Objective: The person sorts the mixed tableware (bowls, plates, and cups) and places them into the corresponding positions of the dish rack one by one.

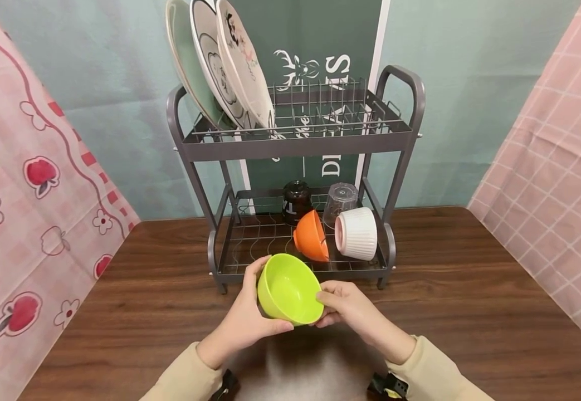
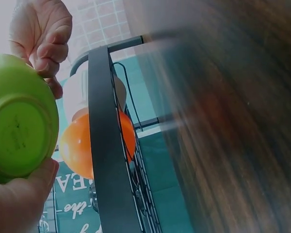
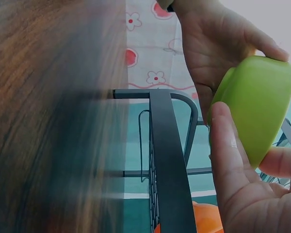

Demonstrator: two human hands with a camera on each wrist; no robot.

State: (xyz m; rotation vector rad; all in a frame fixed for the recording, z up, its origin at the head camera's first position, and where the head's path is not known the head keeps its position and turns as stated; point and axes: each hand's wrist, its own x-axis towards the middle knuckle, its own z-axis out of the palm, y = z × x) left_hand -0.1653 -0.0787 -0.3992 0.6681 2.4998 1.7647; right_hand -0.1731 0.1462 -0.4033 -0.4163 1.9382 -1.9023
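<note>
A lime green bowl (image 1: 292, 289) is held up in front of the dish rack, tilted so its inside shows in the head view. My left hand (image 1: 250, 312) grips its left side, thumb near the front rim and fingers behind. At the right rim, my right hand (image 1: 347, 309) pinches the wall, thumb on the rim side and fingers underneath. The bowl's round foot ring shows in the left wrist view. Closest behind it, on the lower tier, an orange bowl (image 1: 311, 236) stands on its side next to a ribbed white cup (image 1: 359, 234), also tipped sideways.
The grey two-tier dish rack (image 1: 295, 146) stands on a brown wooden table (image 1: 160, 312). Three plates (image 1: 245, 67) lean upright at its upper left. On the lower tier sit a dark cup (image 1: 296, 200) and a clear glass (image 1: 341, 199). Patterned cloths hang around the table.
</note>
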